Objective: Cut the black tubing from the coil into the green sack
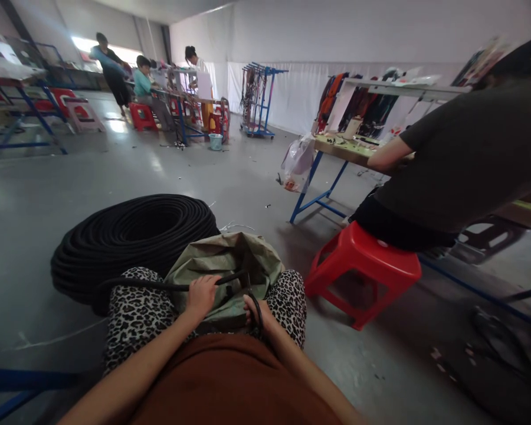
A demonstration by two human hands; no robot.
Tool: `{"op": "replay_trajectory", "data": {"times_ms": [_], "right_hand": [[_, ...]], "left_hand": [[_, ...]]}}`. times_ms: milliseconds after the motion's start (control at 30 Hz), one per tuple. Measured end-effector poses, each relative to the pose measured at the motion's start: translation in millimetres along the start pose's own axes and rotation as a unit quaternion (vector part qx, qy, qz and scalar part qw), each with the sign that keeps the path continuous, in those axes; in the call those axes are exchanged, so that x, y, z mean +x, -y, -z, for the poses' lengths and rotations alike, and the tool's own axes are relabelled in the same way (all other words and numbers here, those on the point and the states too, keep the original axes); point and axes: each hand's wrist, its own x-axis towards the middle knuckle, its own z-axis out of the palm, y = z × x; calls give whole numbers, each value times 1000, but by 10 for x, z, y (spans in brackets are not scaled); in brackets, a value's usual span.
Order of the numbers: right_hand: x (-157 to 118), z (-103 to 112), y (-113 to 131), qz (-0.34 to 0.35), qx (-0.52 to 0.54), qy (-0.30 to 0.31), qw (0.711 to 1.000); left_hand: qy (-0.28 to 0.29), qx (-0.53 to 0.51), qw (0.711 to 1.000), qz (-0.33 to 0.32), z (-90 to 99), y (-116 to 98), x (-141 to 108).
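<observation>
My left hand (202, 297) is closed around a thick black cord (168, 287), which runs across my left thigh from a big black coil (135, 227) on the floor. Past my fingers, the cord reaches right to the scissors (259, 310). Those scissors have black handle loops, and my right hand (265, 320) grips them with the blades pointing up at the cord. Whether the blades are closed on the cord is too small to tell. Between my knees, under both hands, an open greenish sack (230, 251) shows a dark piece inside.
To the right, a person (478, 153) sits on a red stool (365, 260) at a worktable (345, 147) with a plastic bag (298, 159) hanging at its end. Blue table legs (22, 381) are at lower left. Farther back are a blue rack (261, 103) and several people.
</observation>
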Motion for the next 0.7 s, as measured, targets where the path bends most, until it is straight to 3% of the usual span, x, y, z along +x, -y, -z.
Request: {"op": "replay_trajectory", "data": {"times_ms": [367, 700], "right_hand": [[-113, -30, 154, -29, -4, -14, 999], [-30, -54, 135, -48, -14, -23, 998]], "left_hand": [[-2, -2, 1000, -16, -20, -38, 12], [1, 4, 1000, -18, -21, -31, 16]]}}
